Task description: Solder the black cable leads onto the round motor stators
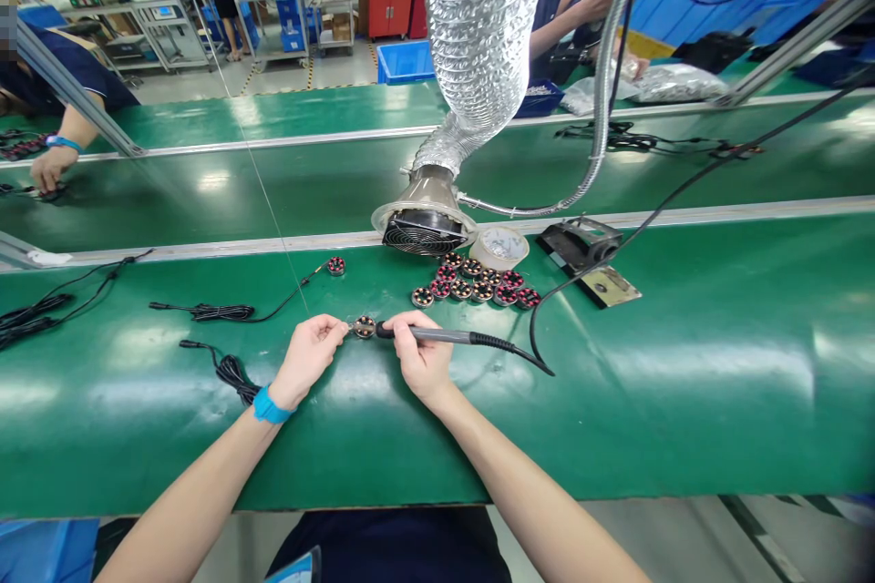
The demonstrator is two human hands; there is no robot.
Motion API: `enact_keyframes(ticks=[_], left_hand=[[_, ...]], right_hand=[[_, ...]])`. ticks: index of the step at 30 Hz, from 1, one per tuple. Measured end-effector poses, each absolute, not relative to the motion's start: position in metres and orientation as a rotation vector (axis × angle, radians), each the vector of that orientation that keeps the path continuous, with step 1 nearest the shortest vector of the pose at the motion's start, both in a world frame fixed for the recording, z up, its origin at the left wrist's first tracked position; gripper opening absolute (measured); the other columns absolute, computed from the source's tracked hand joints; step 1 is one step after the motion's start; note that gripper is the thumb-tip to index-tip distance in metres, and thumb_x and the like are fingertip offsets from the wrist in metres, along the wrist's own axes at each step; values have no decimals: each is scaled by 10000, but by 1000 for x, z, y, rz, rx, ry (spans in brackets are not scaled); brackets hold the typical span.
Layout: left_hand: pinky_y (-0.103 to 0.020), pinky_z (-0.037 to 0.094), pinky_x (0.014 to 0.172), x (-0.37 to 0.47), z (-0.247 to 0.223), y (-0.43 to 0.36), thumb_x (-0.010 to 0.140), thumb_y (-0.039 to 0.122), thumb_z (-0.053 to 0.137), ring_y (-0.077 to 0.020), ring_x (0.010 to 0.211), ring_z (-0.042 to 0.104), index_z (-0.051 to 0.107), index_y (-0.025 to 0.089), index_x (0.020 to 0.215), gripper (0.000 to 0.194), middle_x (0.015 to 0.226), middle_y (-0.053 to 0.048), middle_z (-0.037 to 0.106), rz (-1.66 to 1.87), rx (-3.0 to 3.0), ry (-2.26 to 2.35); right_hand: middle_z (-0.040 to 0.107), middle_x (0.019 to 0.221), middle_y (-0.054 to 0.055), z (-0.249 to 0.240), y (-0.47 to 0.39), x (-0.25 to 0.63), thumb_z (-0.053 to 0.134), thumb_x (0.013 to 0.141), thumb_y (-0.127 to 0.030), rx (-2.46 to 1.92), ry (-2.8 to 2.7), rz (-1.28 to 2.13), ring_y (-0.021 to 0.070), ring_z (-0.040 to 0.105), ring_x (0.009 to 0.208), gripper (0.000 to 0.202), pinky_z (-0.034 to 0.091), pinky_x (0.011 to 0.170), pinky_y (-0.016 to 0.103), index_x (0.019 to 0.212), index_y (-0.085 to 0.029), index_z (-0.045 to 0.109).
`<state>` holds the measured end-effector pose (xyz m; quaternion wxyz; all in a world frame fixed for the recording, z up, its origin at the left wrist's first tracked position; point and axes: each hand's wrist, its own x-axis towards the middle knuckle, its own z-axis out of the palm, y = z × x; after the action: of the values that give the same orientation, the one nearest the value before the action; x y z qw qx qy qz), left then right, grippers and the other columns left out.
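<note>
My right hand grips a soldering iron, its tip pointing left at a small round motor stator with copper coils. The iron's tip meets or nearly meets the stator; the exact contact is too small to tell. On the stator's left side, my left hand is closed in a pinch, with the fingertips at the stator's edge. What lies between those fingertips is hard to make out. A thin wire hangs from above down to this hand. The left wrist wears a blue band.
Several stators cluster beside a tape roll and a soldering iron stand. Another stator joins a black cable. A fume extractor duct hangs above, ending in a fan. Co-workers sit across the green bench.
</note>
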<state>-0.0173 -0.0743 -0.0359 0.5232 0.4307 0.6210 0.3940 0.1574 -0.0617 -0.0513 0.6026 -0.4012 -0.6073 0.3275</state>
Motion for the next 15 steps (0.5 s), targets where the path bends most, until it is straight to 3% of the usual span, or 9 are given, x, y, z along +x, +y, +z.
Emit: enact_keyframes(ticks=[15], left_hand=[[-199,210,409,-17,-36,-74,765,474,677,-52,442,297,566,159,728,336,560,69,413,949,1013,1482]], right_hand=[[577,588,13,-53,-62,158,491,954,-351,-964,-1380,744,166,623,602,289,469,510,259,774,-193,652]])
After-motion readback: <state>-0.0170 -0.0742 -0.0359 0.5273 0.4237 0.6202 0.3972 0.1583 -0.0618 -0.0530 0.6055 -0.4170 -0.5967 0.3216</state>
